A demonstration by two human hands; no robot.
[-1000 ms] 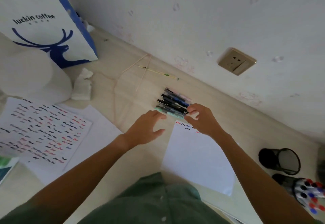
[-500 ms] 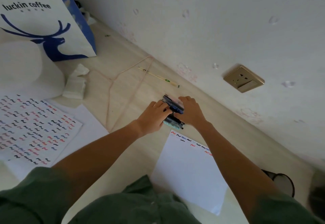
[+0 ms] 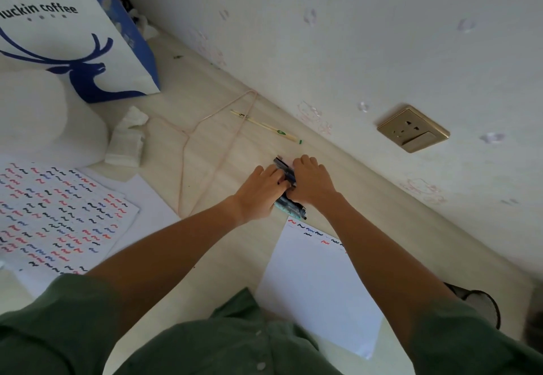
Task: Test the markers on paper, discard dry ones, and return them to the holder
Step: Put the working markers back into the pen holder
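I saw both hands, left hand (image 3: pixel 260 191) and right hand (image 3: pixel 311 183), apparently clamped round the markers (image 3: pixel 286 188) on the worktop (image 3: pixel 205 86), beyond the paper (image 3: pixel 317 283). I'd square the ends evenly before lifting.

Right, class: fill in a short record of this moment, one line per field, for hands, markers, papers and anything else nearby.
left hand: curled against the markers' left side
right hand: curled over the markers' right side
markers: bunched between both hands, lying on the desk
test sheet: few squiggles along its top edge
filled sheet: rows of red, blue, black squiggles
holder: at right edge, mostly hidden by the arm
bag: stands at far left
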